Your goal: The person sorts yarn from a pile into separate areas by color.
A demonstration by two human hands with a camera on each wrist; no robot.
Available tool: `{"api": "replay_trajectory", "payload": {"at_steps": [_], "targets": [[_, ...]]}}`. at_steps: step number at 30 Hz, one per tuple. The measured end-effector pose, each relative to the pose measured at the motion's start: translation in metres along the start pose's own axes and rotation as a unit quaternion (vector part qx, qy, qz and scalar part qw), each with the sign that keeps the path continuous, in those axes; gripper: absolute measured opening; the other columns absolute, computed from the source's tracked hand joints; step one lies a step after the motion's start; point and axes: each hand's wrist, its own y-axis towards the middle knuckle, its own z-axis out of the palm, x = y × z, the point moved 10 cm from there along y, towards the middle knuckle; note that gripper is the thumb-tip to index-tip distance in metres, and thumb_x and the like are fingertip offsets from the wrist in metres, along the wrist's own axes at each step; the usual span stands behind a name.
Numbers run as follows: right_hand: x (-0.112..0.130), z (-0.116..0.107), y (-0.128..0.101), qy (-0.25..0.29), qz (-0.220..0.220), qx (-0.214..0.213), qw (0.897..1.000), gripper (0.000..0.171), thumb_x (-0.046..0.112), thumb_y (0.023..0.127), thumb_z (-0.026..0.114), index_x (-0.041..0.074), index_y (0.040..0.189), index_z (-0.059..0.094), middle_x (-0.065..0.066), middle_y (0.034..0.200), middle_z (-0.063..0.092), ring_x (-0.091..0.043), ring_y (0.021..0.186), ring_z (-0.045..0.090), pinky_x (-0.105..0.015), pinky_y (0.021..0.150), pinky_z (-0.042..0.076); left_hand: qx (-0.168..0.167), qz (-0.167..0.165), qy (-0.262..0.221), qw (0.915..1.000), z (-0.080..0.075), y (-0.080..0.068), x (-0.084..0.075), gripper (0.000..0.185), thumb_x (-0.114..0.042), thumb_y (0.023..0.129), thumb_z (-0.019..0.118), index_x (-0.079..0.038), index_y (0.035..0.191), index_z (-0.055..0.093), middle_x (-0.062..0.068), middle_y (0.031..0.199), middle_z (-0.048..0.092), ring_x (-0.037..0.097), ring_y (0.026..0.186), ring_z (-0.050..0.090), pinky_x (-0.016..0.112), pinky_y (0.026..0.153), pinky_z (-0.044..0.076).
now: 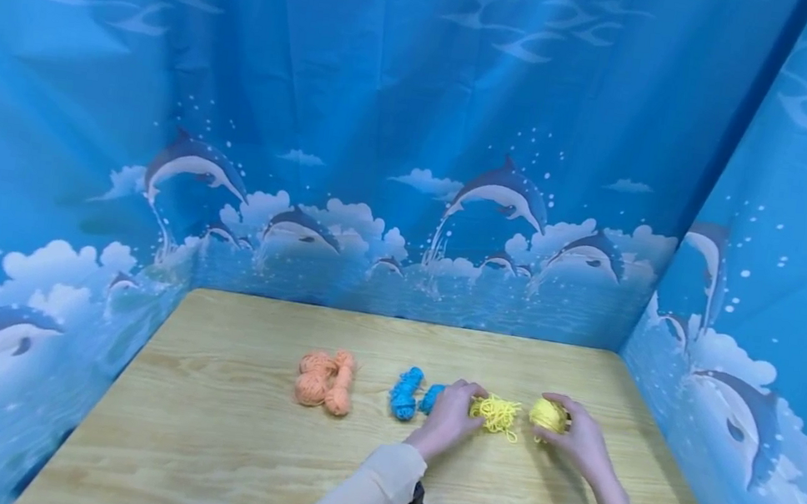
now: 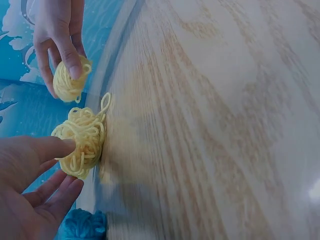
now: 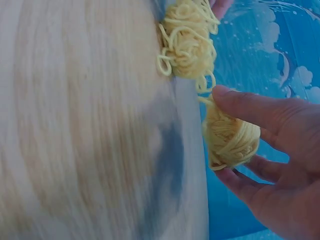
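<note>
Loose, tangled yellow yarn (image 1: 498,415) lies on the table at right of centre. My left hand (image 1: 451,418) is at its left side; in the left wrist view the thumb lies against the yarn (image 2: 82,145) and the fingers curve round its lower edge. Just to the right, my right hand (image 1: 585,449) grips a wound ball of yellow yarn (image 1: 547,415) between thumb and fingers. The right wrist view shows this ball (image 3: 230,135) close beside the tangle (image 3: 189,47), with loops between them. Whether one strand joins them I cannot tell.
Left of my left hand lie a blue yarn skein (image 1: 404,393) and a second blue yarn bundle (image 1: 430,398), partly hidden by the hand. Farther left sit orange yarn bundles (image 1: 313,380) side by side. A dolphin-print curtain (image 1: 405,118) borders the wooden table (image 1: 215,431).
</note>
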Motion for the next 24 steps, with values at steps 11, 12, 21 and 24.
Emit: {"api": "replay_trajectory", "payload": {"at_steps": [11,12,21,24], "targets": [[0.006,0.030,0.002,0.004,-0.004,0.035,0.999,0.063,0.011,0.078,0.086,-0.003,0.133,0.059,-0.033,0.135,0.056,-0.055,0.125,0.050,-0.069,0.104,0.038,-0.026,0.011,0.007,0.9996,0.006,0.001,-0.003,0.029,-0.013,0.086,0.082,-0.009,0.112,0.073,0.006,0.098,0.069,0.013,0.084,0.062,0.023,0.072,0.049],[0.007,0.031,0.002,0.005,-0.001,0.039,0.999,0.063,0.011,0.078,0.086,-0.003,0.133,0.059,-0.032,0.136,0.056,-0.055,0.125,0.050,-0.070,0.104,0.038,-0.027,0.010,0.006,0.9996,0.005,0.001,-0.003,0.029,-0.013,0.085,0.082,-0.009,0.112,0.073,0.006,0.098,0.069,0.013,0.084,0.062,0.022,0.072,0.049],[0.014,0.021,-0.002,-0.007,-0.002,0.032,0.999,0.059,0.017,0.087,0.079,-0.001,0.138,0.056,-0.033,0.139,0.052,-0.056,0.127,0.048,-0.072,0.103,0.037,-0.004,0.024,-0.016,0.9996,-0.012,-0.006,-0.002,0.035,-0.011,0.090,0.078,-0.010,0.123,0.070,0.007,0.118,0.070,0.022,0.102,0.068,0.026,0.080,0.056],[0.020,0.015,-0.002,-0.003,-0.013,0.017,1.000,0.054,0.017,0.091,0.075,-0.001,0.138,0.056,-0.032,0.139,0.053,-0.055,0.127,0.048,-0.071,0.103,0.038,-0.002,0.029,-0.015,0.9995,-0.019,-0.008,0.000,0.035,-0.012,0.092,0.076,-0.011,0.126,0.068,0.007,0.121,0.069,0.023,0.106,0.067,0.028,0.083,0.056]]}}
